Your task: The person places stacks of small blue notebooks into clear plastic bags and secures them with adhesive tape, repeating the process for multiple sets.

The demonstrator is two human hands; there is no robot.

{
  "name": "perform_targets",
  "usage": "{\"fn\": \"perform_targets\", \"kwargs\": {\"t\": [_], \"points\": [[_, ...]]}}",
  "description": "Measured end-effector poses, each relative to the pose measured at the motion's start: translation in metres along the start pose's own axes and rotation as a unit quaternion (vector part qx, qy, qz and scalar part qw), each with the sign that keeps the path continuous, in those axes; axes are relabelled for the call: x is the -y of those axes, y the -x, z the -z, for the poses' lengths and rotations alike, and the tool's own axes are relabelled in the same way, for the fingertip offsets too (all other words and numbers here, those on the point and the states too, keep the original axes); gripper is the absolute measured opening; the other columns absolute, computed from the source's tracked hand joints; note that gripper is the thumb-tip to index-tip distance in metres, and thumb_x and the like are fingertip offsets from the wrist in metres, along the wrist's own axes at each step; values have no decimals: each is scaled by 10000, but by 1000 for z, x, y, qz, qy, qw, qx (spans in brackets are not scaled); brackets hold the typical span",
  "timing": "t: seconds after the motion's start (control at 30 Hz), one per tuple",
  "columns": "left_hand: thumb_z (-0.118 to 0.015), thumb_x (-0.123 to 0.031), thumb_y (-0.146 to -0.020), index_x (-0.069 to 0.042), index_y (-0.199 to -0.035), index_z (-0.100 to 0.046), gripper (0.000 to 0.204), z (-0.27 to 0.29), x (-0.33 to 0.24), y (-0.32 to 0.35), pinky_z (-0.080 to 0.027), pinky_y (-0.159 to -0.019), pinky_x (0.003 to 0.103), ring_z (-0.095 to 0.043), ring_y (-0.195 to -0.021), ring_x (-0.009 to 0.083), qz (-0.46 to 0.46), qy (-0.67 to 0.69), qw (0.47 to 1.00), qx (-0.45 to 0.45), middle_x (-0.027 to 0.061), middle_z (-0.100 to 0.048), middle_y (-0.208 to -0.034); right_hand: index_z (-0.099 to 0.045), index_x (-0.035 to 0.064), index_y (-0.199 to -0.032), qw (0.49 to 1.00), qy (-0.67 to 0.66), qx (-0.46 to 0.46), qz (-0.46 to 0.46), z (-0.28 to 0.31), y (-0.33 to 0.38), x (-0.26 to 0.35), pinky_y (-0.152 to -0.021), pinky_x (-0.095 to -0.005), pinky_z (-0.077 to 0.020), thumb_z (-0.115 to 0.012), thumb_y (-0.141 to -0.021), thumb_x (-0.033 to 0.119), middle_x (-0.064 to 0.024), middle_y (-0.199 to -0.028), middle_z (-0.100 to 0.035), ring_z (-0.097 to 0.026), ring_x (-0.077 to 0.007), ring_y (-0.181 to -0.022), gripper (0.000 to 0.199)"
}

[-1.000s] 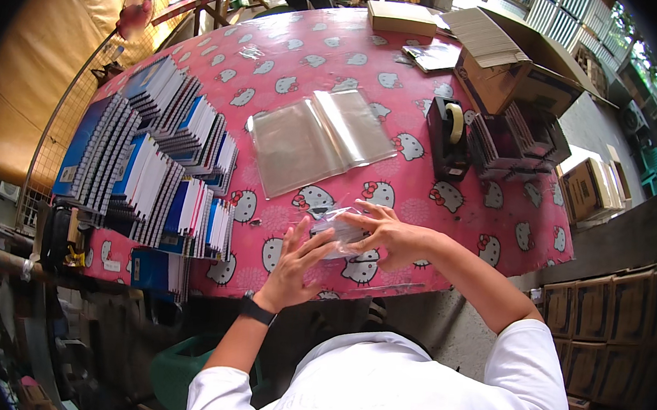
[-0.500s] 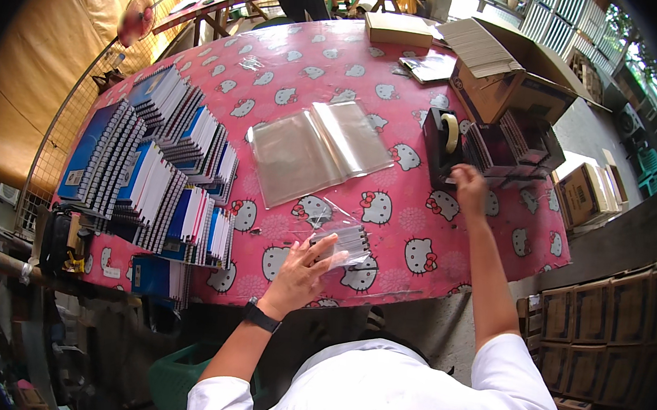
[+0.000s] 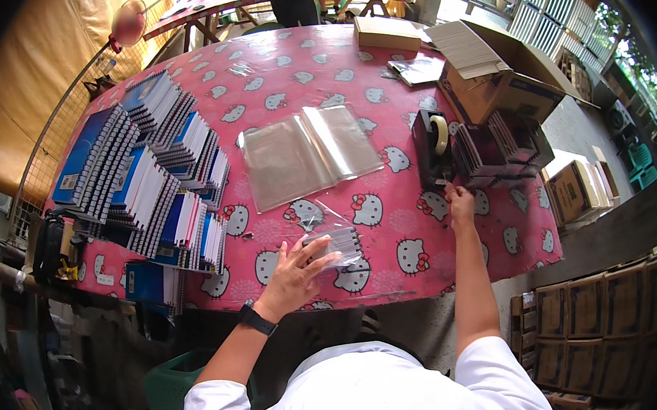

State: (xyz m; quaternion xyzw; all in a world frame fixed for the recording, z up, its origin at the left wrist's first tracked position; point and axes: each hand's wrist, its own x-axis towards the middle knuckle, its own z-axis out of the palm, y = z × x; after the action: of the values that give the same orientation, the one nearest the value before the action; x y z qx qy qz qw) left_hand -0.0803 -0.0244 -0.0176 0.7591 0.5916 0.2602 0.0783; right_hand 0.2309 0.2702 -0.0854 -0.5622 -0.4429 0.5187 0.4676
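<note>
A: Head view, and your left hand [image 3: 292, 268] is flat on the counter [image 3: 450, 239], fingers [image 3: 316, 255] spread open and pressing down on a small clear bag [image 3: 333, 244] with something pale and striped inside it.

B: Where's that bag sitting for you?

A: Near your edge of the pink cartoon-cat cloth, just below the stack of clear sleeves [image 3: 306, 152] lying in the middle of the counter. Your fingertips cover its left end; the rest of it pokes out to the right.

B: And your right hand [image 3: 460, 203]?

A: Stretched out well away from the left one, up at the foot of the black tape dispenser [image 3: 431, 148]. The fingers are curled at its base, but from here I cannot tell whether you grip anything.

B: What's around you?

A: To your left, rows of blue spiral notebooks [image 3: 144, 173] fanned out along the counter. Beside the dispenser, a dark tray of packs [image 3: 502, 146], and behind that an open cardboard box [image 3: 496, 79]. A flat brown box [image 3: 386, 32] lies at the far edge.
</note>
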Motion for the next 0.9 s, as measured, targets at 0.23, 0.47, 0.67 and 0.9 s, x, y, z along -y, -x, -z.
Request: {"fn": "perform_targets", "kwargs": {"t": [0.23,0.47,0.67,0.9], "points": [[-599,-50,-656,-340,-1331,-451,750,7,2,4,-285,-978,690,-339,-1305,380,-3,14,1000,18,-11,-317,-1464,-650,48,-846,908,-15,389,-155,-86,75,55,-488,-213,-329,-683,-847,225,59,-653,-519,-416,-54,-544,181],[-724,-154,-634,-278,-1302,-499,716,9,3,0,-248,-1005,676,-290,-1337,421,-16,-7,999,52,88,-237,-1506,-699,37,-824,720,383,575,74,-165,143,128,-560,-296,-448,-675,-810,338,-57,-691,-632,-580,-130,-616,302],[-707,-144,-602,-307,-1343,-453,800,6,8,0,-266,-999,674,-259,-1352,399,-21,-7,999,47,88,-204,-1518,-713,45,-873,603,662,417,158,-171,165,131,-756,-346,-530,-717,-622,610,-135,-846,-689,-676,-267,-855,619],[-772,-223,-666,-296,-1282,-535,665,-8,3,0,-173,-1071,616,-232,-1383,352,37,19,996,-76,45,-265,-1509,-699,77,-856,725,468,432,262,-98,140,121,-671,-377,-493,-844,-562,398,-102,-802,-625,-625,-246,-765,459]]}}
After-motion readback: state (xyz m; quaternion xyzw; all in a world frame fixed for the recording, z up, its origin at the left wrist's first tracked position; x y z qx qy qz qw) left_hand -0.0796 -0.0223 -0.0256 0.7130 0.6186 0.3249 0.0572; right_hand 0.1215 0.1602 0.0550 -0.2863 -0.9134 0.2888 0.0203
